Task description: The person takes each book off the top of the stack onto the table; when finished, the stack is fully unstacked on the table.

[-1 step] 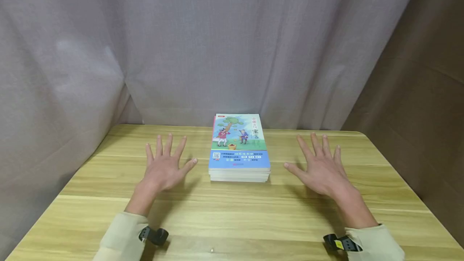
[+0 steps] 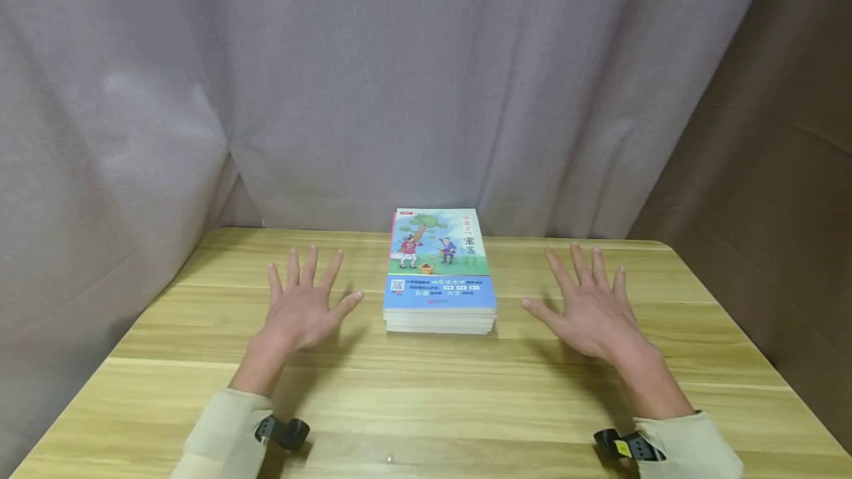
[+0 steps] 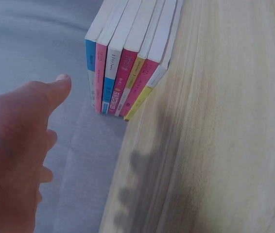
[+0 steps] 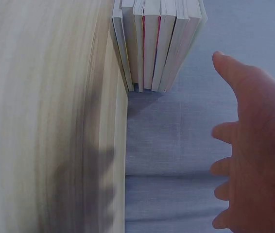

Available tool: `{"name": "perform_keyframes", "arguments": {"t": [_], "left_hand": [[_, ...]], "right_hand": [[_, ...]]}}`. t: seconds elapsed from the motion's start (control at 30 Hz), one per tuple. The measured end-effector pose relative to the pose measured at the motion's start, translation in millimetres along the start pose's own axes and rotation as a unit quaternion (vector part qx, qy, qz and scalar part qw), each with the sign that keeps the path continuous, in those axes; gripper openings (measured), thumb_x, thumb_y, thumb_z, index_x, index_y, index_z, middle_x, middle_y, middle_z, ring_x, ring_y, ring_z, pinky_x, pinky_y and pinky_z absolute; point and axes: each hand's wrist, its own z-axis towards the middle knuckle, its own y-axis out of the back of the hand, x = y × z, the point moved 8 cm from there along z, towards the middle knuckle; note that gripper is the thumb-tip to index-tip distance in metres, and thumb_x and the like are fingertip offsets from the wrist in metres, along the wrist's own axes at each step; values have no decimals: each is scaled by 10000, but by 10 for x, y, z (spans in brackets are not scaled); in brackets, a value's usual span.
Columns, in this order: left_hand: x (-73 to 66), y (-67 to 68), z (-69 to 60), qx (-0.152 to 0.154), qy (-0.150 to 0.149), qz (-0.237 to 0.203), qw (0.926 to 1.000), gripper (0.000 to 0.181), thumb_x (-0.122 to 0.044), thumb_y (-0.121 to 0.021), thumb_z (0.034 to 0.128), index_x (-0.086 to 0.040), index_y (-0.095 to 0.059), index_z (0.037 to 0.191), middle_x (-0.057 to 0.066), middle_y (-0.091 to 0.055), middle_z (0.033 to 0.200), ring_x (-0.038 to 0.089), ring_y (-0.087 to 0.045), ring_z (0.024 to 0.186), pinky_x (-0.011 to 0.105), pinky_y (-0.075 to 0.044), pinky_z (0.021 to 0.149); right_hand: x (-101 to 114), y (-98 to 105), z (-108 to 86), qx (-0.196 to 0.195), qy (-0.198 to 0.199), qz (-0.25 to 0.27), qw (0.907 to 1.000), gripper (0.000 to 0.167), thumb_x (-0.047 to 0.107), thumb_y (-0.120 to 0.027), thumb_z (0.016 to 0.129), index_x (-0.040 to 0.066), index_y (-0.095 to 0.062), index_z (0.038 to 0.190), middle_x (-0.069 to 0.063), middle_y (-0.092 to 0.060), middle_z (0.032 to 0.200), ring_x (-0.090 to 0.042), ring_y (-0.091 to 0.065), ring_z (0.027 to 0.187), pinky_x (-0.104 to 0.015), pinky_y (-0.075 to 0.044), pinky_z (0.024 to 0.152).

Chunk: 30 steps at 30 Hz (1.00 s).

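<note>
A stack of several books (image 2: 439, 272) lies flat at the middle of the table's far side, the top cover showing a tree and two figures above a blue band. To its left my left hand (image 2: 298, 316) is held with fingers spread, touching nothing. On the other side my right hand (image 2: 592, 316) is spread the same way, apart from the stack. Coloured spines (image 3: 123, 77) face the left hand (image 3: 16, 145) in the left wrist view. White page edges (image 4: 152, 48) face the right hand (image 4: 264, 145) in the right wrist view.
The wooden table (image 2: 426, 398) reaches back to a grey curtain (image 2: 399, 94). A brown curtain (image 2: 772, 168) hangs along the right. Black straps with small devices sit at both wrists, over light sleeves (image 2: 222, 438). A tiny speck lies near the table's front.
</note>
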Motion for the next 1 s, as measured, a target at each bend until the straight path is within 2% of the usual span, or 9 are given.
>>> {"name": "perform_keyframes", "arguments": {"t": [0.13, 0.27, 0.33, 0.43, 0.57, 0.67, 0.87, 0.93, 1.0], "left_hand": [[-54, -3, 17, 42, -89, -177, 9998, 853, -691, -358, 1058, -190, -136, 1712, 259, -24, 1747, 549, 73, 1593, 783, 133, 1214], [-158, 11, 25, 98, -356, -911, 9952, 813, -643, -380, 1076, -182, -167, 1710, 268, -155, 1738, 543, -74, 1601, 772, 25, 1250], [-227, 8, 46, 244, -570, -1474, 9871, 765, -591, -402, 1092, -196, -183, 1709, 236, -229, 1732, 510, -177, 1598, 737, -77, 1275], [-327, -21, 138, 598, -782, -2319, 9678, 690, -538, -426, 1106, -235, -242, 1698, 209, -405, 1665, 471, -408, 1513, 706, -287, 1238], [-423, -89, 337, 1034, -734, -2975, 9463, 633, -543, -476, 1091, -325, -330, 1667, 202, -599, 1479, 393, -590, 1329, 679, -452, 1123], [-487, -147, 471, 1219, -696, -3076, 9411, 609, -559, -528, 1067, -409, -373, 1636, 154, -611, 1475, 318, -622, 1241, 648, -473, 1101], [-618, -244, 640, 1298, -869, -3139, 9365, 653, -554, -603, 1033, -412, -384, 1631, 76, -444, 1667, 281, -617, 1152, 623, -438, 1132], [-624, -266, 659, 1265, -880, -3082, 9388, 681, -548, -622, 1024, -400, -369, 1638, 92, -430, 1674, 267, -607, 1096, 588, -473, 1077], [-604, -289, 663, 1264, -809, -3082, 9394, 700, -537, -647, 1013, -410, -361, 1639, 138, -564, 1526, 229, -574, 984, 494, -515, 947]], "right_hand": [[2, 13, -2, 20, 67, 118, 9999, 992, 766, -425, 1004, 104, -178, 1700, -318, 10, 1733, -595, 80, 1572, -831, 94, 1184], [22, 36, 0, -77, 227, 547, 9982, 930, 710, -461, 1027, 152, -166, 1709, -301, -57, 1743, -583, -37, 1586, -825, -51, 1208], [37, 67, -1, -240, 316, 874, 9954, 888, 659, -503, 1038, 158, -199, 1705, -296, -127, 1737, -575, -132, 1576, -825, -157, 1193], [67, 127, 0, -579, 437, 1510, 9859, 797, 536, -589, 1050, 125, -310, 1672, -293, -288, 1684, -550, -308, 1519, -788, -325, 1148], [127, 162, 5, -839, 569, 2410, 9652, 660, 369, -663, 1048, 58, -456, 1592, -274, -471, 1566, -488, -500, 1391, -673, -498, 1082], [173, 131, 6, -878, 557, 2827, 9536, 595, 325, -675, 1047, 52, -517, 1552, -239, -540, 1510, -429, -573, 1321, -604, -568, 1023], [242, 34, 8, -929, 464, 3063, 9462, 523, 304, -682, 1045, 83, -581, 1507, -194, -617, 1406, -351, -647, 1220, -474, -585, 962], [273, 9, 12, -877, 481, 3166, 9433, 512, 292, -685, 1043, 84, -588, 1500, -198, -627, 1379, -348, -659, 1202, -465, -583, 968], [310, -12, 17, -784, 515, 3274, 9402, 512, 286, -688, 1041, 82, -587, 1500, -215, -629, 1365, -354, -662, 1195, -479, -577, 985]]}}
